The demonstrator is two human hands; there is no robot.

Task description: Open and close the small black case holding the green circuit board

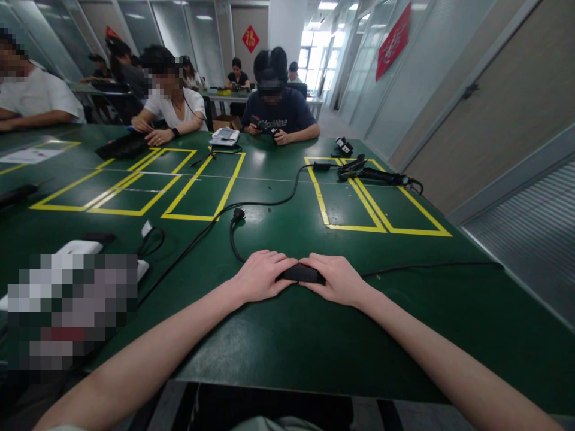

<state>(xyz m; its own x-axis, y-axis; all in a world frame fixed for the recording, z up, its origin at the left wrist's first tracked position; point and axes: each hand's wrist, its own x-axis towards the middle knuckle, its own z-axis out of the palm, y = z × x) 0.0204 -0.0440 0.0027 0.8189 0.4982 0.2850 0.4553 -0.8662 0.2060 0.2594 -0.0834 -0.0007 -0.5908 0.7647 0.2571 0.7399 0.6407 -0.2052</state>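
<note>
A black power adapter [302, 273] lies on the green table [287, 347] in front of me. My left hand [263, 275] grips its left end, and my right hand [339, 278] grips its right end. The thumbs press the near side while the fingers rest over the top. From the left end a short cord curves away to a black plug [238, 215]. A thin black cable [431, 266] runs from the right end toward the table's right edge. Both ends of the adapter are hidden under my hands.
Yellow tape outlines [354, 227] mark the table beyond my hands. A long black cable [193, 239] crosses it. Black hair-iron-like tools [372, 175] lie at the far right. A white device [224, 137] stands near a co-worker in a dark shirt [283, 114]. Blurred items [76, 305] lie left.
</note>
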